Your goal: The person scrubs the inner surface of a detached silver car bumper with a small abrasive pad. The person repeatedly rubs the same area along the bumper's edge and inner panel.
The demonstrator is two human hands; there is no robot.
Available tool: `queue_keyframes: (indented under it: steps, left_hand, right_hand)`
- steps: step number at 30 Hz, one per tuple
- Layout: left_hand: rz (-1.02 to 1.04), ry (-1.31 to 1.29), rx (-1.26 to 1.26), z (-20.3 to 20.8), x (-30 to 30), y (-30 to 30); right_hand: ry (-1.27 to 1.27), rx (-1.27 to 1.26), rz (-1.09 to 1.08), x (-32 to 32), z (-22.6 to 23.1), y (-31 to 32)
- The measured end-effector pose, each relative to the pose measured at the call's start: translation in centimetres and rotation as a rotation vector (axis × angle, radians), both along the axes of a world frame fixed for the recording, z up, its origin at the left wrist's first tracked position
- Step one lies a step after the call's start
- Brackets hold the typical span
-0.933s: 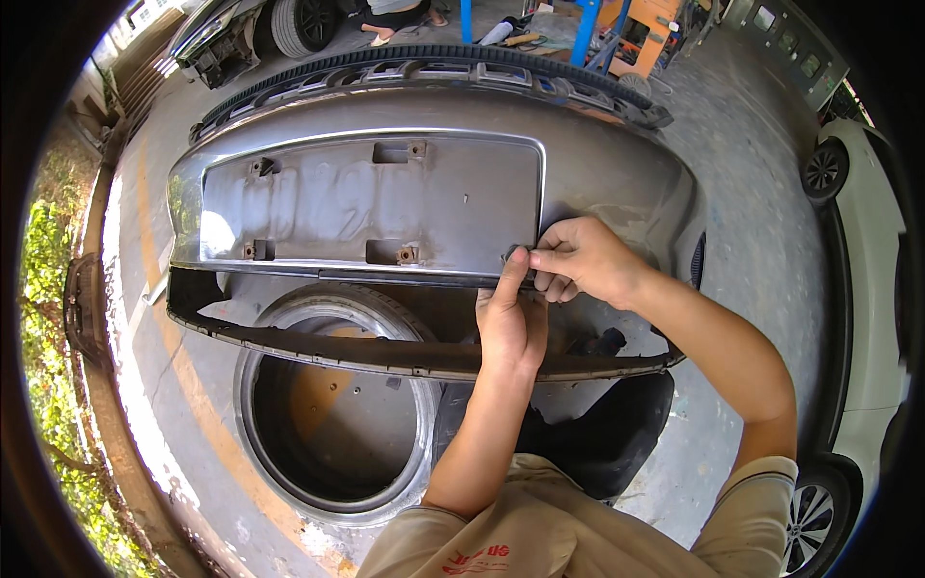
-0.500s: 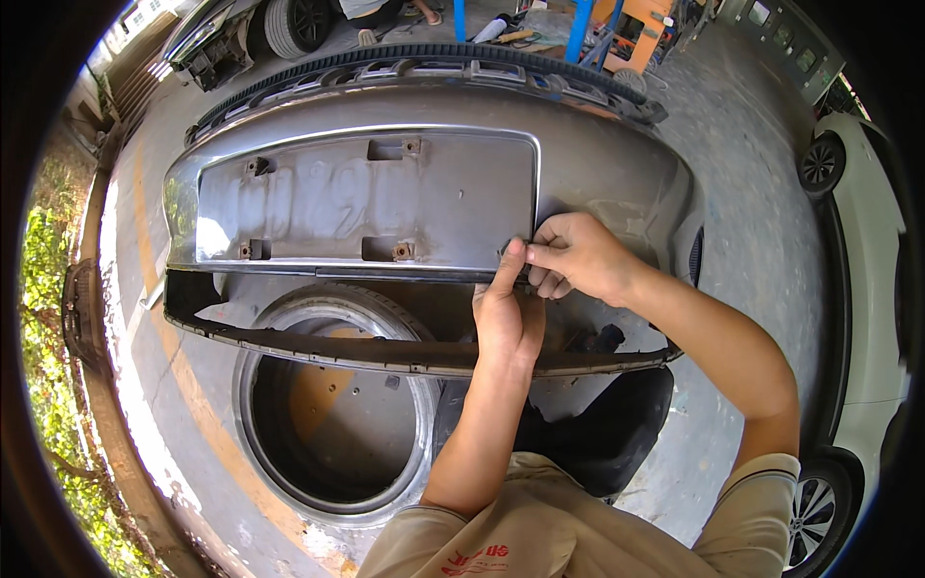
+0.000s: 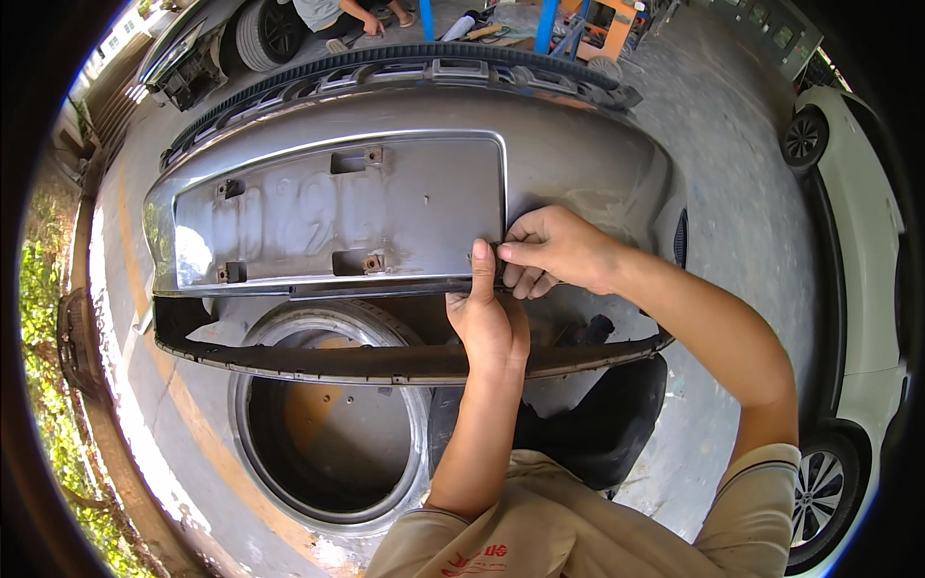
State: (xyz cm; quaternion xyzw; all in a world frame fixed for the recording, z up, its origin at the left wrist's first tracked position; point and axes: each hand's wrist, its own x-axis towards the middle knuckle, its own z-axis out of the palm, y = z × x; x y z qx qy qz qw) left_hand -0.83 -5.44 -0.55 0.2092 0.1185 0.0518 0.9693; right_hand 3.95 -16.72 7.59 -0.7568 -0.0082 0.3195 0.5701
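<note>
Touching bumper (image 3: 588,154) with hands (image 3: 559,247), tyre (image 3: 421,438) beneath, car (image 3: 875,318) right

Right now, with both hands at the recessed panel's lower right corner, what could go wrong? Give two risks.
1. The gray bumper extends over a tire; if that supports it, pressing on one corner might rock it.

2. The left hand has fingers hidden below the panel's edge, so a slip might scrape them unseen.
</note>
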Motion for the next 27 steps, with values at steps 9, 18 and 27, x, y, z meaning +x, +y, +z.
queue_keyframes:
  steps: [9,18,27]
  left_hand:
    - [0.121,0.02,0.091,0.4,-0.1,-0.9]
    - [-0.014,-0.01,0.017,-0.9,0.1,-0.1]
    - [0.055,0.03,-0.07,0.7,0.1,-0.6]
  right_hand:
    - [-0.07,0.009,0.001,-0.2,-0.5,0.2]
    - [-0.145,0.007,-0.042,-0.7,-1.0,0.7]
    - [-0.031,0.139,-0.063,-0.5,-1.5,-0.3]
